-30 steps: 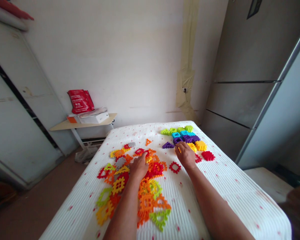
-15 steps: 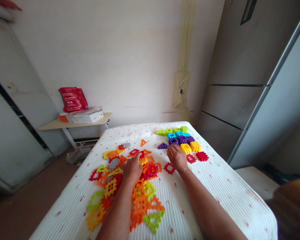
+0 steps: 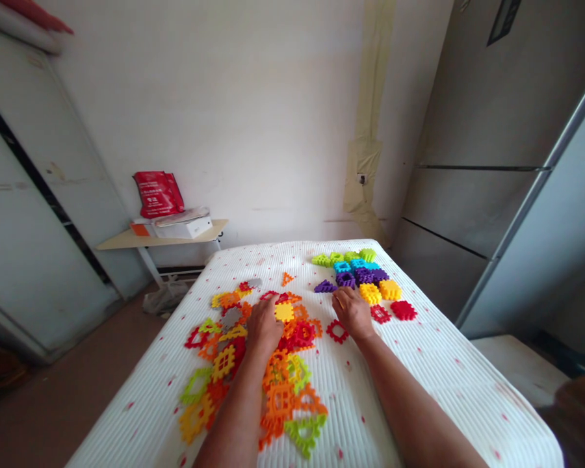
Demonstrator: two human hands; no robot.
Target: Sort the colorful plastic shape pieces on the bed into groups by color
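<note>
My left hand (image 3: 266, 326) is over the mixed heap, its thumb and fingers closed at the edge of a solid yellow square tile (image 3: 285, 312) with toothed sides. Loose orange tiles (image 3: 279, 400), red tiles (image 3: 303, 335) and a grey tile (image 3: 231, 317) lie around it. My right hand (image 3: 355, 313) is curled with fingers together, beside a purple triangle tile (image 3: 325, 286) and a red frame tile (image 3: 337, 331). A small yellowish bit shows at its fingers; what it holds, if anything, is hidden. Close by stand stacks of purple tiles (image 3: 345, 279) and yellow tiles (image 3: 370, 294).
Behind are blue tiles (image 3: 342, 267) and green tiles (image 3: 368, 254); red tiles (image 3: 403, 310) lie to the right. A white quilted cover (image 3: 443, 383) spreads beneath everything. A side table (image 3: 119, 240) bears a red bag (image 3: 158, 194). A grey refrigerator (image 3: 478, 130) stands at the right.
The yellow square tile at my left fingers now shows in full, where it was partly hidden before. My right hand is nearly in the same place. The whole view has shifted slightly.
</note>
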